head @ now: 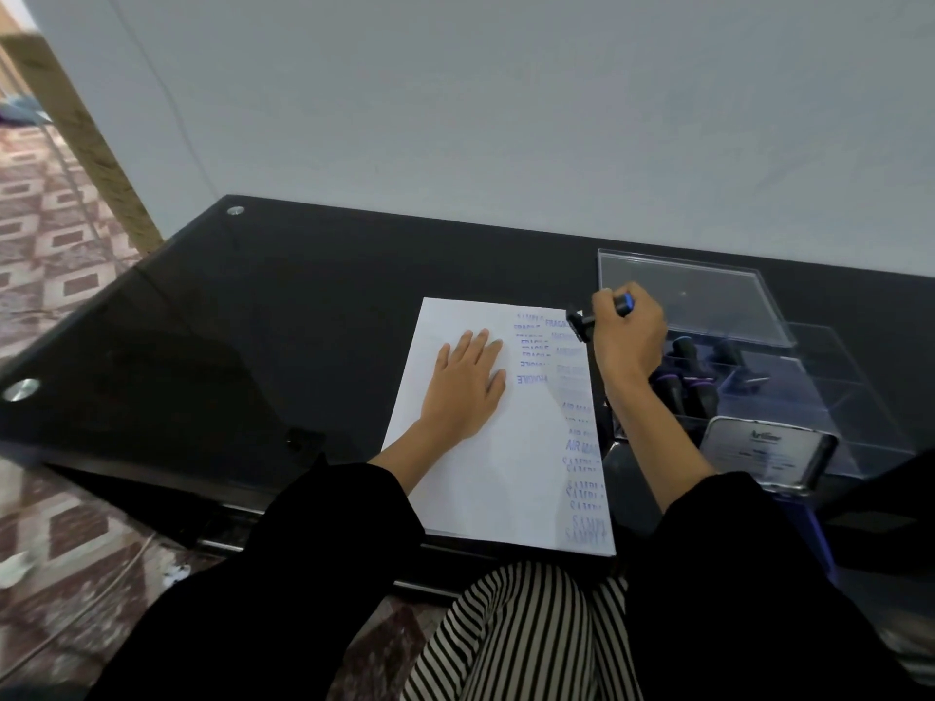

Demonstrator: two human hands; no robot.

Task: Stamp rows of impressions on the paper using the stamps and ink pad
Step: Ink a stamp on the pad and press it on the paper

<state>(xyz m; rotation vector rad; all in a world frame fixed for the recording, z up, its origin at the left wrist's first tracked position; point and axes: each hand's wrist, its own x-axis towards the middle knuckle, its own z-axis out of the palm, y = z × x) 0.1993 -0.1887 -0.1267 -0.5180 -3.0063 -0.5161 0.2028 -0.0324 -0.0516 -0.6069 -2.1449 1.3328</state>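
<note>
Head view: the paper (475, 478) lies on the black glass table (253, 321) at its near edge, right of the middle, and is part stamped. Blue impressions run in a column down the sheet's right edge from far corner to near corner; SAMPLE, FRAGILE and AIR MAIL can be read, several overlapping or faint. A second, shorter column of FRAGILE marks stands just inside it at the far end. The rest of the sheet, well over half, is blank, so most of the rows look yet to be made. The left hand (468, 384) rests flat on the middle of the paper, fingers straight and slightly spread, pinning it. The right hand (630, 336) hangs over the paper's far right corner with its fingers curled round the handle of a stamp (579, 321). The stamp is lifted off the sheet and tipped on its side, its face turned left rather than down. Whether the face is inked cannot be told. Just right of the paper stands a clear compartmented box (830, 397) with its lid up, holding several more stamps (683, 382). Near its front, by the table's near right edge, is what is probably the ink pad (769, 452), its labelled lid raised — the pad surface itself is not visible. By my judgement the work is in its early-to-middle part — the next impression probably belongs with the far-end rows
</note>
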